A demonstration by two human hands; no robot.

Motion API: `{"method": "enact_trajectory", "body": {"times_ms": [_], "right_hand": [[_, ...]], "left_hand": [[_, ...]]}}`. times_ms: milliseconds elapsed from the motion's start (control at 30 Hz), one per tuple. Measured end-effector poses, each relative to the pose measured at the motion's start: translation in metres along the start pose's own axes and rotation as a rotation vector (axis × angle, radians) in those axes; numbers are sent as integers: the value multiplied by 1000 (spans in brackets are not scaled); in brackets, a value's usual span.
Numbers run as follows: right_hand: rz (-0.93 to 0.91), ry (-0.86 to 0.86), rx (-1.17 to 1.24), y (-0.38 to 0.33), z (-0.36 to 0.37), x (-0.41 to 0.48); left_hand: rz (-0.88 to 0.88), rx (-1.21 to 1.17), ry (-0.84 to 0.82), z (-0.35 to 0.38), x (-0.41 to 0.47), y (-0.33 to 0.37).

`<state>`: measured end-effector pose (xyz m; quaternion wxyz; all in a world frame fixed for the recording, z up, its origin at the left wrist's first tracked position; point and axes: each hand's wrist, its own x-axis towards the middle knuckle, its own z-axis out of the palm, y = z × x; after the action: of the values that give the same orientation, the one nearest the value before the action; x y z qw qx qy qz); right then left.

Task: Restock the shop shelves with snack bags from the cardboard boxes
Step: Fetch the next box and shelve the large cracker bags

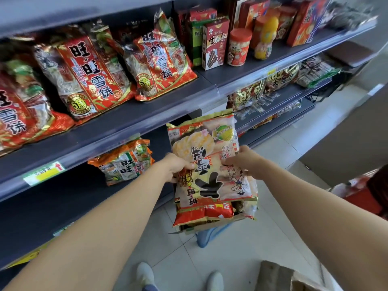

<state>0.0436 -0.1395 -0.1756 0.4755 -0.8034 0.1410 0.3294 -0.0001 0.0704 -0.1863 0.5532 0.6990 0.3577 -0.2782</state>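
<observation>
Before the dark shelving (117,131), held up in both hands: a pale snack bag (206,156), print upside down. Left hand (178,166) gripping its left edge, right hand (244,159) clamped on its right edge. Just beneath, more bags (204,213) packed in an open cardboard box (201,226) on the tiled floor. Alone on the lower shelf to the left, an orange-and-green bag (123,161). Above, red bags (84,74) leaning in a row.

Red/gold snack bags (84,76) on dk grey shelf (117,131); floor (210,259) pale.
</observation>
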Motion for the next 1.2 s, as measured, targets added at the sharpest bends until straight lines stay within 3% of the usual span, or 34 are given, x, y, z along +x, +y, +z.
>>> {"method": "enact_trajectory", "body": {"times_ms": [267, 467, 600, 733, 900, 1000, 1100, 1200], "right_hand": [[-361, 20, 14, -101, -33, -93], [-655, 54, 21, -176, -56, -177], [-844, 90, -50, -233, -53, -226], [-1078, 222, -263, -293, -25, -268], [-1352, 463, -743, -358, 35, -311], [-1411, 595, -955, -382, 76, -332], [-1482, 670, -1075, -402, 117, -337], [-1578, 689, -1119, -422, 155, -332]], "left_hand": [[285, -42, 79, -34, -109, 82], [532, -62, 226, -78, -189, 129], [721, -109, 414, -109, -247, 145], [860, -78, 830, -137, -302, 145], [1011, 363, 1420, -199, -348, 137], [953, 663, 1736, -241, -364, 132], [810, 914, 1743, -278, -368, 129], [744, 961, 1583, -311, -363, 127]]}}
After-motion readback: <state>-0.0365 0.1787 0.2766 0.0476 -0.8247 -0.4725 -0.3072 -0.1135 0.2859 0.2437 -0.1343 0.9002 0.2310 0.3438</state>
